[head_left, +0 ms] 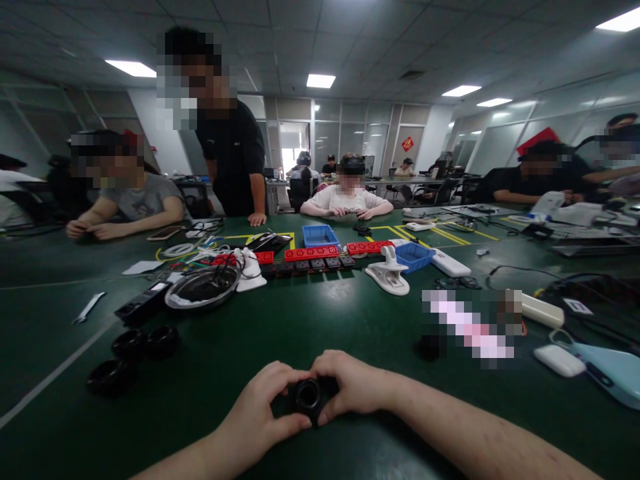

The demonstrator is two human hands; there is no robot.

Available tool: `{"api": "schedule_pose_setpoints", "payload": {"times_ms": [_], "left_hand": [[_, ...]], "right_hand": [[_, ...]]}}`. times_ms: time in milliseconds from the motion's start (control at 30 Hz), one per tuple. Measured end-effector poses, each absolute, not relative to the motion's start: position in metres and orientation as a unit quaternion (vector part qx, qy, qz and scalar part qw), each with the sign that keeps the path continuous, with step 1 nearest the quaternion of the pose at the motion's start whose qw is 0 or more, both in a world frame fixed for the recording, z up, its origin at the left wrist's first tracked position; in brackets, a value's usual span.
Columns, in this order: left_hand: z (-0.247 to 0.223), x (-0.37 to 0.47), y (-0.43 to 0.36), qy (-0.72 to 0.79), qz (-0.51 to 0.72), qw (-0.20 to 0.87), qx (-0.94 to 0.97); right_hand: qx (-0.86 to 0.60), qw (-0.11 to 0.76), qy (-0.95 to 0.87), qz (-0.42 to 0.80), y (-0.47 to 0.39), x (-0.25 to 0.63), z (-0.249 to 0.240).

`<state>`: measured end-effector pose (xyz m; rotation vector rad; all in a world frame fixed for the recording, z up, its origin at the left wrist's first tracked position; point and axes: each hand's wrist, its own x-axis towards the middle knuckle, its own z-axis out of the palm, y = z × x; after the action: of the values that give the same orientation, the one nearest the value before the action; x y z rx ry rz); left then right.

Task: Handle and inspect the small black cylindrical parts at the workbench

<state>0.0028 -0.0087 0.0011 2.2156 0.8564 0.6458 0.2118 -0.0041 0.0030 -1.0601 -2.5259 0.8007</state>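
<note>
A small black ring-shaped part with a round hole through its middle is held just above or on the green table, near its front edge; I cannot tell which. My left hand grips its left side between thumb and fingers. From the right, my right hand closes on the same part, its thumb low and its curled fingers at the top. The two hands' fingertips meet around it. Several thicker black rings lie to the left, apart from my hands.
An open-end wrench and a metal bowl lie at the left. Red strips, a blue tray and a white clip stand are ahead. On the right are a white case and cables. Several people sit or stand around.
</note>
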Motion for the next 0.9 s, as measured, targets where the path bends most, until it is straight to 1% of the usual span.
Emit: {"api": "schedule_pose_setpoints", "payload": {"times_ms": [100, 233, 333, 400, 500, 633, 733, 900], "left_hand": [[0.001, 0.006, -0.013, 0.361, 0.244, 0.323, 0.840], [0.000, 0.009, -0.016, 0.399, 0.245, 0.305, 0.829], [-0.001, 0.009, -0.014, 0.403, 0.247, 0.298, 0.829], [-0.001, 0.009, -0.013, 0.388, 0.253, 0.303, 0.833], [0.000, 0.007, -0.011, 0.353, 0.260, 0.326, 0.838], [0.005, 0.005, -0.011, 0.319, 0.262, 0.341, 0.844], [0.007, 0.004, -0.011, 0.312, 0.261, 0.341, 0.848], [0.007, 0.003, -0.009, 0.323, 0.231, 0.353, 0.847]], "right_hand": [[-0.419, 0.139, -0.861, 0.251, -0.008, 0.206, 0.003], [-0.480, 0.119, -0.855, 0.157, -0.017, 0.194, 0.003], [-0.506, 0.100, -0.851, 0.100, -0.023, 0.187, 0.003], [-0.512, 0.109, -0.848, 0.088, -0.024, 0.187, 0.003], [-0.467, 0.138, -0.862, 0.138, -0.022, 0.195, 0.008], [-0.372, 0.125, -0.888, 0.241, -0.012, 0.208, 0.014], [-0.349, 0.125, -0.888, 0.273, -0.006, 0.213, 0.013], [-0.349, 0.157, -0.874, 0.300, -0.002, 0.214, 0.005]]}}
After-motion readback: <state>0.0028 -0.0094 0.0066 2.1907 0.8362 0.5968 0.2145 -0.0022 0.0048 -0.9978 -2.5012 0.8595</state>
